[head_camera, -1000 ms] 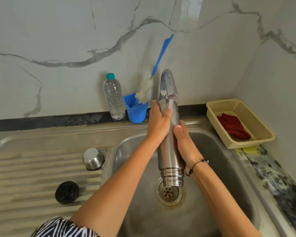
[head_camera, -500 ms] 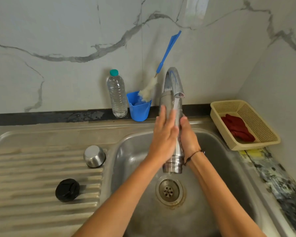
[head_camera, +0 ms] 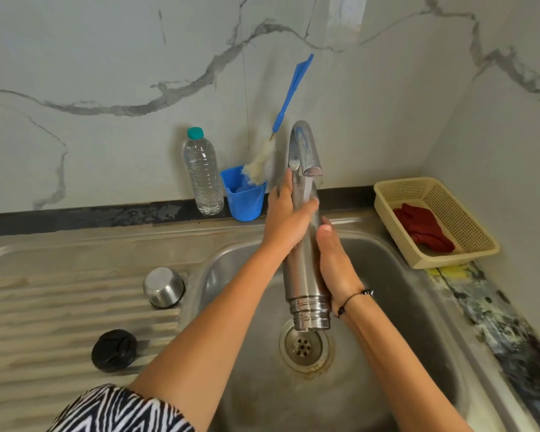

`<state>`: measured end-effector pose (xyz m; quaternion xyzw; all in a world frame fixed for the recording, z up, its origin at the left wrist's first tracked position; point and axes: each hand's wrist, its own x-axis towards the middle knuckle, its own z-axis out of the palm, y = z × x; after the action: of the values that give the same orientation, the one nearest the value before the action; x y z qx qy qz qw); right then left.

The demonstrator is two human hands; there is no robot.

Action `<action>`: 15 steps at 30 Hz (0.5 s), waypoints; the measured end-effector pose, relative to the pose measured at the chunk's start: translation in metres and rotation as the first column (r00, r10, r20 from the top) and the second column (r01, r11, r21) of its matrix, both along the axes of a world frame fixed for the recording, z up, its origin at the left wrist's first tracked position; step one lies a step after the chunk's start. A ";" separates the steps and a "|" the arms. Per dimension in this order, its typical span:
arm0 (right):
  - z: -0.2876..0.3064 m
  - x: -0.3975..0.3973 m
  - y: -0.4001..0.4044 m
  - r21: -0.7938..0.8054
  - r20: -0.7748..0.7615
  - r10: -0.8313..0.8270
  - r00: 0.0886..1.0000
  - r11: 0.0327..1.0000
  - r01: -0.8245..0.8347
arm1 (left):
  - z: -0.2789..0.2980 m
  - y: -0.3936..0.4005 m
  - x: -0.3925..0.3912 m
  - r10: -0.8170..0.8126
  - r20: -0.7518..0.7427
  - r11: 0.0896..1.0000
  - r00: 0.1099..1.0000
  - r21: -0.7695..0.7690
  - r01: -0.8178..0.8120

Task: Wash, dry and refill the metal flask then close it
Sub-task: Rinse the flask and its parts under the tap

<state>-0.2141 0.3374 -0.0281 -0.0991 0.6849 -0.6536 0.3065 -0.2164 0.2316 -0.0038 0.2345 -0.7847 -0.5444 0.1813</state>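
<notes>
We hold the metal flask (head_camera: 306,269) inverted under the tap (head_camera: 304,151), left hand (head_camera: 289,219) wrapped round its far end, right hand (head_camera: 334,263) cupping mid-body; wet steel is rigid but slippery (grip the ridged neck).

Silver flask (head_camera: 304,269), blue cup (head_camera: 245,201), teal-capped clear bottle (head_camera: 203,179), cream basket (head_camera: 468,241) – red cloth (head_camera: 423,229), black lid (head_camera: 114,350), zebra-striped sleeve (head_camera: 119,410)

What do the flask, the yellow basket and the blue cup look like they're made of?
The flask looks like brushed stainless steel: silver-grey with a soft sheen and ringed grooves near its open mouth. The basket seems moulded plastic, pale yellow and matte, with a fine perforated mesh in its walls. The blue cup also looks plastic: uniform opaque colour, smooth, slightly glossy.
</notes>
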 end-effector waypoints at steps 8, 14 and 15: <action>0.009 -0.010 -0.006 -0.137 0.078 -0.108 0.991 0.984 0.118 | -0.036 0.039 0.067 -0.233 -0.107 0.923 0.967 -0.336 0.186; 0.012 -0.007 -0.005 -0.115 -0.047 -0.093 0.995 0.989 0.087 | -0.028 0.037 0.063 -0.203 -0.090 0.948 0.975 -0.267 0.173; 0.011 -0.003 -0.004 -0.089 -0.125 -0.075 0.989 0.994 0.064 | -0.020 0.031 0.054 -0.172 -0.073 0.961 0.982 -0.230 0.151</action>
<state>-0.2175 0.3329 -0.0175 -0.1299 0.6778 -0.6847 0.2343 -0.1622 0.2623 -0.0242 0.1223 -0.8482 -0.4760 0.1975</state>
